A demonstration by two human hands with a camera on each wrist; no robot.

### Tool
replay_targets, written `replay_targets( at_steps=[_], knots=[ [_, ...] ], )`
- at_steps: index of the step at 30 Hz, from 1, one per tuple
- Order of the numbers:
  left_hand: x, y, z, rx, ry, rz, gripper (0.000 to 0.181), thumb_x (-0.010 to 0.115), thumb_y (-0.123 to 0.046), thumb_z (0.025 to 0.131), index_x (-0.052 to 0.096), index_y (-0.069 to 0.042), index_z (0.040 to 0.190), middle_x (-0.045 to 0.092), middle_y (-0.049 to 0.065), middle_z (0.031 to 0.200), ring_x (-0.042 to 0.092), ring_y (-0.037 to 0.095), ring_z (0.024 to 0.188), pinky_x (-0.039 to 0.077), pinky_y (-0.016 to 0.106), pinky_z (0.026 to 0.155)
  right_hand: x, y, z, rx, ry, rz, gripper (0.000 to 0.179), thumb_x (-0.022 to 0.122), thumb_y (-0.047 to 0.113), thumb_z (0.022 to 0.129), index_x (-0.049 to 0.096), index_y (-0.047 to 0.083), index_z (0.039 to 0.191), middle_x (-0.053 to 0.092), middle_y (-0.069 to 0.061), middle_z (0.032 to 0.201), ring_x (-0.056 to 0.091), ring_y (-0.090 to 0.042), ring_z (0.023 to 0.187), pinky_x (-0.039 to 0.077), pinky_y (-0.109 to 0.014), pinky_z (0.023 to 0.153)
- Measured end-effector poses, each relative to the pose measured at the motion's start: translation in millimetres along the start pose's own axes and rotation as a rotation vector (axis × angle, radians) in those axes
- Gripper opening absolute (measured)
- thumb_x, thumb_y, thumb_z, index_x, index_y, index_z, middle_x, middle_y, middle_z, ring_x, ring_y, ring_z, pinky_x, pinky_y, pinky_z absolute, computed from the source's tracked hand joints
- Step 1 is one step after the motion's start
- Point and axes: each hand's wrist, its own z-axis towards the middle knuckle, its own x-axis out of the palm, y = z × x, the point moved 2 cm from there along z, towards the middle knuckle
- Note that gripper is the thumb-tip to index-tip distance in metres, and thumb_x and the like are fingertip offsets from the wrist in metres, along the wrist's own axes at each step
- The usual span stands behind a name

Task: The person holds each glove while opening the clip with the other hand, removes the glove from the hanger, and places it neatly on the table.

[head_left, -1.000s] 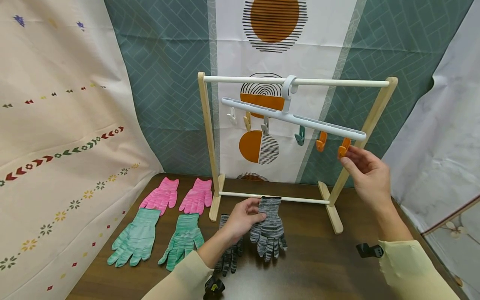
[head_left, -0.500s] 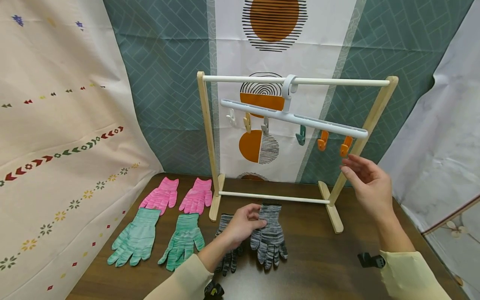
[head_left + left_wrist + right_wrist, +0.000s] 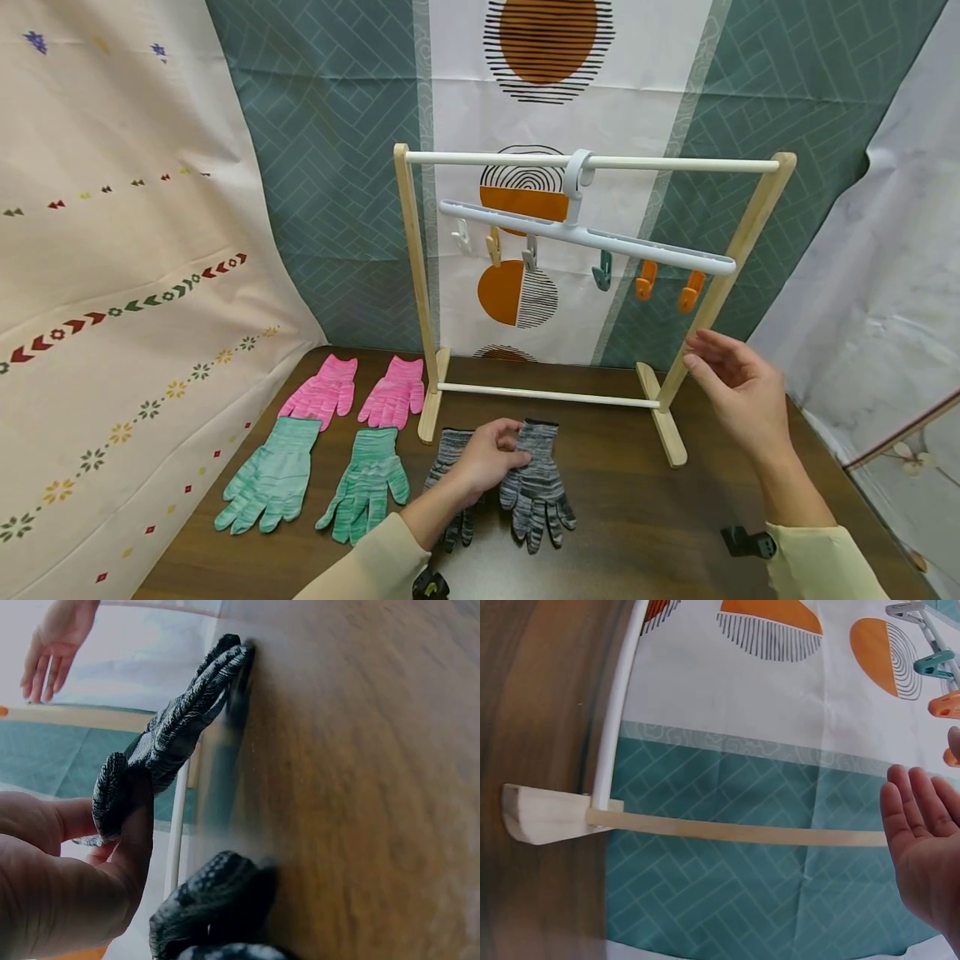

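My left hand [image 3: 489,457] pinches a dark grey striped knit glove [image 3: 537,487] near its cuff. In the left wrist view that glove [image 3: 176,724] slants up from the thumb and fingers, its fingertips low by the tabletop. A second grey glove [image 3: 450,450] lies partly hidden under my left hand and forearm. My right hand [image 3: 742,392] hovers beside the rack's right post, fingers loosely bent and holding nothing. Just above it an orange clip [image 3: 692,292] hangs at the right end of the white hanger [image 3: 637,247]; hand and clip are apart.
The hanger hooks over the top bar of a wooden rack [image 3: 480,158] and tilts down to the right, with several coloured clips. On the brown table [image 3: 615,517], two pink gloves [image 3: 393,392] and two green gloves [image 3: 367,483] lie to the left. Patterned cloth stands behind.
My right hand has let go of the rightmost orange clip and dropped below it. My left hand has lowered the grey glove toward the table. The hanger's right end has risen slightly.
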Motion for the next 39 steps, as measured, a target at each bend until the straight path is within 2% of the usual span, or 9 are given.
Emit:
replay_targets(
  at_steps=[5,9,19,25,30,35,39],
  knots=[
    [-0.2,3.7,0.9,-0.001,-0.011,0.04,0.045,0.078,-0.001,0.094,0.064,-0.001,0.137,0.072,0.006,0.1,0.062,0.021,0.096,0.05,0.037,0.077,0,-4,-11.3,0.01,0.016,-0.027,0.042,0.075,0.002,0.099,0.064,-0.005,0.139,0.075,-0.006,0.123,0.07,0.0,0.104,0.053,-0.012,0.086],
    [0.2,3.8,-0.5,0.005,-0.015,0.045,0.045,0.077,0.002,0.093,0.063,0.002,0.136,0.068,0.006,0.094,0.058,0.019,0.086,0.046,0.034,0.072,-2,-8,-18.9,0.02,0.023,-0.057,0.042,0.076,0.004,0.099,0.066,-0.002,0.139,0.075,-0.004,0.122,0.069,0.0,0.104,0.052,-0.01,0.085],
    [1.9,4.2,-1.2,0.01,-0.01,0.079,0.048,0.076,0.005,0.092,0.061,0.003,0.137,0.059,0.005,0.085,0.051,0.018,0.073,0.042,0.033,0.066,-7,-16,-29.8,0.021,0.028,-0.096,0.043,0.077,0.006,0.098,0.067,0.001,0.139,0.074,0.001,0.12,0.069,0.003,0.102,0.051,-0.009,0.083],
    [3.3,3.3,-3.6,-0.009,-0.001,0.149,0.05,0.077,0.003,0.092,0.059,0.003,0.138,0.065,0.009,0.094,0.059,0.021,0.081,0.048,0.037,0.071,-10,-20,-32.9,0.023,0.033,-0.1,0.042,0.077,0.005,0.098,0.067,0.002,0.139,0.071,0.015,0.119,0.068,0.004,0.103,0.05,-0.008,0.085],
    [3.9,0.9,-5.4,-0.026,-0.004,0.248,0.053,0.08,-0.002,0.092,0.057,0.003,0.14,0.064,0.012,0.104,0.06,0.026,0.091,0.052,0.048,0.08,-11,-23,-34.7,0.02,0.033,-0.111,0.043,0.077,0.005,0.097,0.067,0.002,0.139,0.07,0.017,0.119,0.068,0.006,0.103,0.05,-0.007,0.085],
    [2.7,-4.7,-8.2,-0.002,-0.01,0.339,0.056,0.082,-0.007,0.092,0.057,0.002,0.141,0.067,0.013,0.107,0.063,0.029,0.098,0.052,0.055,0.089,-12,-23,-34.8,0.009,0.029,-0.123,0.043,0.078,0.005,0.097,0.067,0.003,0.139,0.07,0.019,0.119,0.068,0.006,0.103,0.05,-0.007,0.085],
    [0.0,-8.3,-10.4,0.022,-0.015,0.399,0.058,0.082,-0.01,0.092,0.056,0.001,0.143,0.068,0.01,0.105,0.063,0.027,0.096,0.052,0.052,0.087,-13,-24,-34.6,-0.003,0.022,-0.142,0.043,0.079,0.004,0.096,0.068,0.003,0.138,0.069,0.02,0.118,0.067,0.007,0.103,0.049,-0.007,0.086]
  ],
)
